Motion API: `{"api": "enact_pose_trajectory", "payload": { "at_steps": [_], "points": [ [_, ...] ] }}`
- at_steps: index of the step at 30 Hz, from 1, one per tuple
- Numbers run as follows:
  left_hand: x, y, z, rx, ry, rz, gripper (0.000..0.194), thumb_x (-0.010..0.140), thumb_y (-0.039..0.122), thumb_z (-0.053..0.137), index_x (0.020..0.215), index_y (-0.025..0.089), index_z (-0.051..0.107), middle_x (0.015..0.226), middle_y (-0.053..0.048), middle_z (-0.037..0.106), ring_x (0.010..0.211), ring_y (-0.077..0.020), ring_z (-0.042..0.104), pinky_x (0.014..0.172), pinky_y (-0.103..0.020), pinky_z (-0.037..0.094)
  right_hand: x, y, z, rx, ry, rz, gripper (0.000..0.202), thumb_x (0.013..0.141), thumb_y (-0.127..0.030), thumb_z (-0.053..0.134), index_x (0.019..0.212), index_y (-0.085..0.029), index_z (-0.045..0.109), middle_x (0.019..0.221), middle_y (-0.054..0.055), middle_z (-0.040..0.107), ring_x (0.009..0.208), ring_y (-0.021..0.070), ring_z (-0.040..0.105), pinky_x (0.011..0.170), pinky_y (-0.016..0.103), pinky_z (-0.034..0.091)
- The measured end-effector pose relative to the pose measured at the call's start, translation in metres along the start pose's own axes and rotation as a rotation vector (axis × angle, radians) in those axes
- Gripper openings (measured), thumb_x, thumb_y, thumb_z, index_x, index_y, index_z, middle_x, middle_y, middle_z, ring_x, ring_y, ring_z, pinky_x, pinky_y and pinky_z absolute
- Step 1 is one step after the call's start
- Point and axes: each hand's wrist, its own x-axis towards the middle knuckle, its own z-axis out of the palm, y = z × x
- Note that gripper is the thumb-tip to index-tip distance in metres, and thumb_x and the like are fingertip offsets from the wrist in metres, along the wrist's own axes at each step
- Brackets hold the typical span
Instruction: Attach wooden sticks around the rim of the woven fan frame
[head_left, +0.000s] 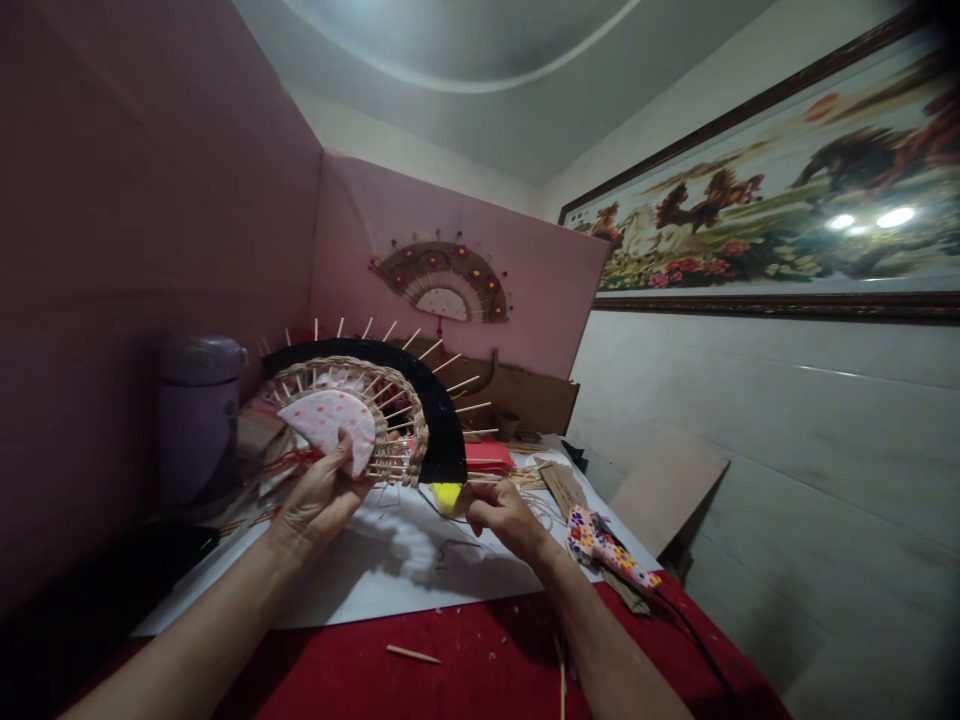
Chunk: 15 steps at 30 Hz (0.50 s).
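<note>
A half-round fan [444, 420] is held up above the table, with thin wooden sticks poking out past its black outer band. Inside the band runs a braided straw-coloured arc, and at the centre sits a white half-circle [330, 418] with pink dots. My left hand [330, 490] grips the fan at this half-circle, thumb on the front and the other fingers behind. By the band's lower right end, my right hand [501, 512] is closed in a pinch near the lowest sticks. What it pinches is hidden. Something yellow [446, 497] shows just left of those fingertips.
A flower-patterned glue gun [609, 552] lies at right on white paper [360, 590] over a red cloth [330, 675]. One short stick [413, 654] rests near the front. A purple canister [196, 430] stands left. Another decorated fan [450, 280] hangs on the pink board behind.
</note>
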Motion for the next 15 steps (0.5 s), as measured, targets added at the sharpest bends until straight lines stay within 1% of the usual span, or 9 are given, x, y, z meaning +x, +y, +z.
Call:
{"api": "enact_pose_trajectory", "payload": {
  "at_steps": [3, 5, 9, 11, 15],
  "points": [
    [0.0015, -0.0004, -0.001, 0.027, -0.041, 0.021, 0.022, 0.084, 0.012, 0.042, 0.09, 0.017, 0.063, 0.083, -0.006, 0.068, 0.074, -0.0166, 0.064, 0.073, -0.036, 0.055, 0.0013, 0.0035, 0.0011, 0.004, -0.008, 0.019, 0.018, 0.062, -0.011, 0.045, 0.062, -0.015, 0.062, 0.049, -0.004, 0.05, 0.044, 0.0075, 0.042, 0.044, 0.019, 0.032],
    [0.0013, -0.0009, -0.0005, 0.03, -0.045, 0.022, 0.022, 0.084, 0.012, 0.042, 0.088, 0.016, 0.063, 0.082, -0.007, 0.068, 0.072, -0.016, 0.064, 0.073, -0.037, 0.054, 0.0022, 0.0051, 0.0022, -0.004, -0.013, 0.021, 0.017, 0.063, -0.011, 0.046, 0.063, -0.015, 0.063, 0.049, -0.004, 0.05, 0.043, 0.0075, 0.042, 0.044, 0.019, 0.032],
    [0.0022, -0.0013, -0.0002, 0.019, -0.029, 0.03, 0.022, 0.084, 0.014, 0.042, 0.084, 0.015, 0.063, 0.081, -0.007, 0.067, 0.075, -0.0177, 0.064, 0.072, -0.037, 0.054, 0.0018, 0.0038, 0.0047, -0.083, 0.026, -0.001, 0.016, 0.067, -0.014, 0.047, 0.057, -0.016, 0.059, 0.045, -0.004, 0.047, 0.042, 0.0075, 0.041, 0.044, 0.019, 0.032],
    [0.0043, -0.0012, -0.0017, 0.022, -0.02, 0.05, 0.022, 0.084, 0.014, 0.042, 0.082, 0.015, 0.063, 0.08, -0.007, 0.067, 0.076, -0.0171, 0.064, 0.073, -0.036, 0.054, 0.0002, 0.0018, 0.0063, -0.176, 0.066, -0.055, 0.019, 0.07, -0.015, 0.048, 0.052, -0.016, 0.055, 0.044, -0.005, 0.046, 0.043, 0.0075, 0.04, 0.044, 0.02, 0.03],
    [0.0085, -0.001, -0.0057, 0.034, -0.031, 0.082, 0.019, 0.083, 0.01, 0.044, 0.08, 0.015, 0.063, 0.081, -0.005, 0.067, 0.071, -0.0133, 0.063, 0.074, -0.034, 0.053, -0.005, -0.0025, 0.0094, -0.408, 0.161, -0.251, 0.026, 0.076, -0.02, 0.05, 0.05, -0.017, 0.051, 0.045, -0.005, 0.04, 0.046, 0.0075, 0.035, 0.047, 0.021, 0.026]
  ]
}}
